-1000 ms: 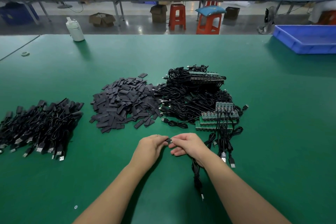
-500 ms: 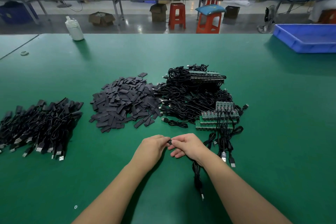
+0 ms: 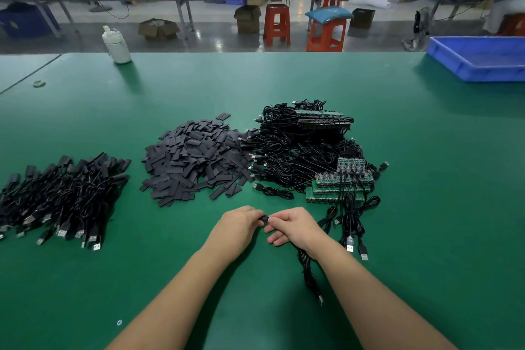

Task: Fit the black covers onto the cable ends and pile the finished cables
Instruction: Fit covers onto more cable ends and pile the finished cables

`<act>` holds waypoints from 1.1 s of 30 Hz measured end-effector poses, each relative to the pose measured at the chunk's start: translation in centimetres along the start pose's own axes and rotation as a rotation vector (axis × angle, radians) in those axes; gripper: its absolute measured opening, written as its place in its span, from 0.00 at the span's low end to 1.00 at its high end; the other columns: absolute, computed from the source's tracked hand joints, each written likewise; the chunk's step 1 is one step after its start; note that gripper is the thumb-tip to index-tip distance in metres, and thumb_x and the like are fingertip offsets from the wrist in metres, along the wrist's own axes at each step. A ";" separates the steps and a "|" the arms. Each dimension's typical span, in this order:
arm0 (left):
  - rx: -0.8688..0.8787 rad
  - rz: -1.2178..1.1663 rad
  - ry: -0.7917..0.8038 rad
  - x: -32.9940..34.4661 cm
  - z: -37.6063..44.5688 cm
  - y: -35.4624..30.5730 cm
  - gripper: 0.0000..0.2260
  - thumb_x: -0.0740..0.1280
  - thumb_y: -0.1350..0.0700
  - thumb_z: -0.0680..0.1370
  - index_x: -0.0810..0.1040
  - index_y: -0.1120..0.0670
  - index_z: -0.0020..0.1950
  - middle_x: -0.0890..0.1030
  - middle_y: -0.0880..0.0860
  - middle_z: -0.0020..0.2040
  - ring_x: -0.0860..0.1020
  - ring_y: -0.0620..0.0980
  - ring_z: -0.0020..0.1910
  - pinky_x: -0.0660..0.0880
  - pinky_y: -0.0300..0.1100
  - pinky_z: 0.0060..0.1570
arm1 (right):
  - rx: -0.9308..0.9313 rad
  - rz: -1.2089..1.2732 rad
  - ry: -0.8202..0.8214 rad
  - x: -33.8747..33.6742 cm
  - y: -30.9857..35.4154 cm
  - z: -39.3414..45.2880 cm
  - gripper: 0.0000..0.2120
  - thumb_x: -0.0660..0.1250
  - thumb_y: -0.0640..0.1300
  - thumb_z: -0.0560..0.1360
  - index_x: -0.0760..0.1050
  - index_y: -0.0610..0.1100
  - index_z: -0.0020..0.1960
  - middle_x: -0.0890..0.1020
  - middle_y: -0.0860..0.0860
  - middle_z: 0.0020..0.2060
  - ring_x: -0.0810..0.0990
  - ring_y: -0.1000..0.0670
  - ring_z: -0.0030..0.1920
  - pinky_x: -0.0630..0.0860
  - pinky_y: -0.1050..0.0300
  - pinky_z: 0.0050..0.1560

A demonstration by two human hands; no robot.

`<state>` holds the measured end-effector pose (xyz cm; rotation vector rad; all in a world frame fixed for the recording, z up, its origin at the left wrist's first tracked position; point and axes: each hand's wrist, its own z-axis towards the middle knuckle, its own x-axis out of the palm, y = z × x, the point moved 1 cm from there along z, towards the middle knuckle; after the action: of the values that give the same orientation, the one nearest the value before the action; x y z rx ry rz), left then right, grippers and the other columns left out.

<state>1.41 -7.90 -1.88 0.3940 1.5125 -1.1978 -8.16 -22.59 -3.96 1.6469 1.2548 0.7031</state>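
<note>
My left hand [image 3: 238, 225] and my right hand [image 3: 295, 227] meet low over the green table, pinching a small black cover [image 3: 265, 219] between their fingertips. A black cable [image 3: 308, 273] runs from under my right hand back toward me, its plug lying on the mat. Behind my hands lies a heap of loose black covers [image 3: 196, 158]. To its right is a tangle of black cables with green circuit boards [image 3: 309, 150]. At the far left sits the pile of covered cables [image 3: 61, 196].
A white bottle [image 3: 116, 45] stands at the table's far edge, left of centre. A blue tray [image 3: 480, 61] rests at the far right. A small ring-like item [image 3: 39, 83] lies at the far left. Stools, boxes and other benches are beyond the table.
Both hands stay together at the same spot; the fingers shift slightly around the cover. The piles have not moved.
</note>
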 end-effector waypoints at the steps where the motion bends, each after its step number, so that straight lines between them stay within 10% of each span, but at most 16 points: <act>1: 0.000 0.007 0.008 0.0 0.0 0.0 0.11 0.63 0.56 0.82 0.81 0.52 0.62 0.82 0.50 0.56 0.79 0.51 0.54 0.73 0.41 0.56 | -0.001 -0.006 0.002 0.0 -0.1 0.0 0.10 0.65 0.39 0.81 0.80 0.37 0.59 0.87 0.47 0.40 0.86 0.48 0.38 0.81 0.60 0.37; 21: 0.156 0.261 0.096 -0.2 0.1 -0.2 0.10 0.59 0.53 0.82 0.76 0.51 0.60 0.79 0.49 0.51 0.77 0.50 0.51 0.73 0.44 0.51 | -0.025 -0.072 0.046 0.1 0.4 -0.6 0.08 0.63 0.38 0.83 0.80 0.39 0.53 0.84 0.47 0.37 0.84 0.51 0.35 0.80 0.60 0.36; 29: 0.222 0.205 -0.104 -0.5 -0.6 -0.4 0.10 0.73 0.63 0.71 0.81 0.53 0.50 0.80 0.50 0.45 0.79 0.51 0.39 0.76 0.43 0.34 | -0.011 -0.024 0.083 0.2 0.8 -0.8 0.13 0.61 0.46 0.84 0.81 0.40 0.52 0.87 0.48 0.40 0.84 0.51 0.36 0.79 0.60 0.35; 33: 0.160 0.064 -0.162 -0.2 -0.8 -0.3 0.08 0.72 0.59 0.75 0.81 0.55 0.54 0.81 0.51 0.53 0.81 0.52 0.44 0.79 0.45 0.41 | -0.023 0.000 0.103 -0.1 0.7 -0.8 0.09 0.64 0.43 0.82 0.81 0.40 0.52 0.85 0.49 0.38 0.84 0.52 0.37 0.79 0.61 0.36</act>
<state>0.75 -7.29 -1.66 0.4375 1.2608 -1.2735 -8.55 -22.53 -2.97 1.6095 1.3149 0.8076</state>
